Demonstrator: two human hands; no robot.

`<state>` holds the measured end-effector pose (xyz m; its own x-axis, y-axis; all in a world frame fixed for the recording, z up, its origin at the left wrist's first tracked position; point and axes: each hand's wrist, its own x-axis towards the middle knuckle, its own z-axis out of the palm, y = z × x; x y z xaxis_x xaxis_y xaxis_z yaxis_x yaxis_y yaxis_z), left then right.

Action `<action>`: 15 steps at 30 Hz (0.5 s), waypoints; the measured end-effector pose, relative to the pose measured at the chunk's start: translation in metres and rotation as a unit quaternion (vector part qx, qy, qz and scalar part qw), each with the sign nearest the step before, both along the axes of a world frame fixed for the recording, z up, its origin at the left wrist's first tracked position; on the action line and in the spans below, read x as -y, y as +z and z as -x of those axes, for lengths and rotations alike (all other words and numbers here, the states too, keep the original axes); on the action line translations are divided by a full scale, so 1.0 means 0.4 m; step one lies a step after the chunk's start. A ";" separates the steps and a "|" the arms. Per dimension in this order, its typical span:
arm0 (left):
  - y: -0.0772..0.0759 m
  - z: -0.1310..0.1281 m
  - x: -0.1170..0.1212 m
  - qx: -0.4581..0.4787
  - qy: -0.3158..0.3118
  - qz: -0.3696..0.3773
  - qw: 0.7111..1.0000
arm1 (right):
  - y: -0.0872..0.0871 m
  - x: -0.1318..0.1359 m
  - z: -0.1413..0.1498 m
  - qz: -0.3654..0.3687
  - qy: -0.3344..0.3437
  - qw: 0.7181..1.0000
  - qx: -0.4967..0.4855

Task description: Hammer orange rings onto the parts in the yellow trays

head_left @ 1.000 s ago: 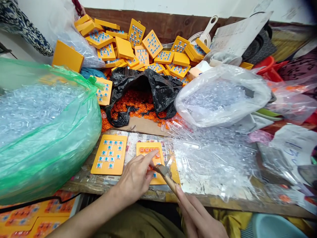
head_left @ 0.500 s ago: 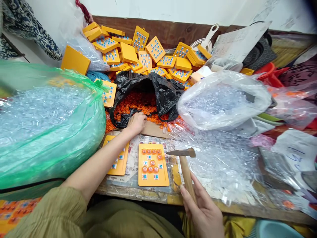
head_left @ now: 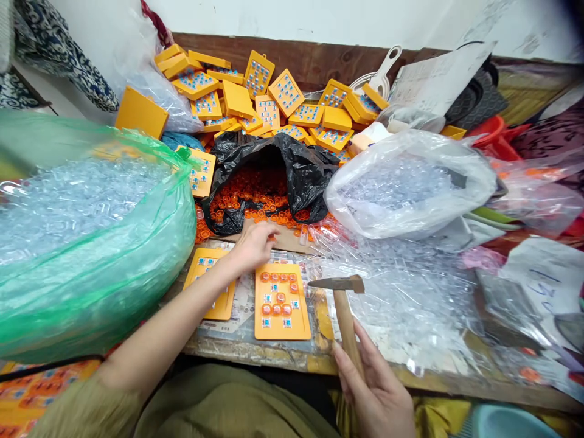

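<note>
Over the near edge of the worktop (head_left: 292,362), the right hand (head_left: 378,395) grips a hammer (head_left: 347,328) with a pale wooden handle and a dark metal head. Its fingers are clamped on the handle; the head stands upright, its pointed end turned left, toward but apart from a yellow square plastic panel (head_left: 285,292).

That panel lies flat on the printed sheet (head_left: 246,316) covering the worktop, face up. Round, glossy orange caps sit on it: four along the top, one below their right end, one near the middle and three in a row lower down. Small blue pieces show between and below them. Left of it, a second yellow panel (head_left: 223,304) with blue pieces is partly hidden under the left forearm.

Farther off, the left hand (head_left: 255,246) hovers just past the panels, its fingers curled, an orange spot at their tips; whether they pinch something cannot be told. Beyond are brown cardboard (head_left: 292,236), a black plastic bag (head_left: 310,176) spilling loose orange caps (head_left: 267,213), and a pile of yellow panels (head_left: 237,99).
</note>
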<state>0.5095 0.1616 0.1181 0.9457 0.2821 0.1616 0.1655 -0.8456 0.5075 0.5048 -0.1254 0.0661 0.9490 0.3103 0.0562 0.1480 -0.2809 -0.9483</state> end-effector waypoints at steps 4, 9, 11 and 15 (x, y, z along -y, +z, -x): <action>0.006 0.190 0.114 0.056 -0.054 0.050 0.996 | -0.004 0.053 0.009 0.080 0.126 0.975 0.166; -0.064 0.306 0.192 0.096 -0.036 0.097 0.990 | 0.009 0.052 0.029 0.106 0.234 0.928 0.271; -0.086 0.305 0.200 0.116 -0.024 0.109 0.987 | 0.016 0.041 0.035 0.110 0.266 0.916 0.281; -0.104 0.295 0.204 0.175 0.000 0.121 0.977 | 0.029 0.031 0.042 0.130 0.296 0.908 0.267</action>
